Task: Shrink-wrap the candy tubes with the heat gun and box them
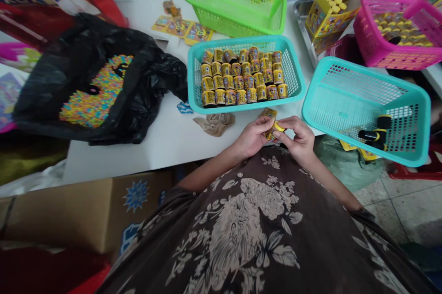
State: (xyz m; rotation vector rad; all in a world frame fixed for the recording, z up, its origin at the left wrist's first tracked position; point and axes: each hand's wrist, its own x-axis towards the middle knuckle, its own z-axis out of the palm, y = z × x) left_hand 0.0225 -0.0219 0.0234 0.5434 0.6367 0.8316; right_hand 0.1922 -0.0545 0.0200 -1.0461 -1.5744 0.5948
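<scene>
Yellow tub (279,126) held by two bare hands at the front edge of a white bench (165,146).

The left hand (256,136) and right hand (299,141) both have their grip closed on it, fingers together, just before the first of four baskets: a turquoise basket (248,106) with printed tubs (241,83) in four rows, eight along the front. A second turquoise basket (340,100) holds a few black pieces (369,135), overlapping; a green basket (203,13) and a pink basket (407,56) stand behind, the pink one holding many yellow-topped pieces. Labels are too small to read; one carton (136,196) bears a blue starburst. One black bag (152,68) contains uncountable multicoloured bits (100,96); one open printed box (322,24) holds yellow-capped pieces (334,2).
</scene>
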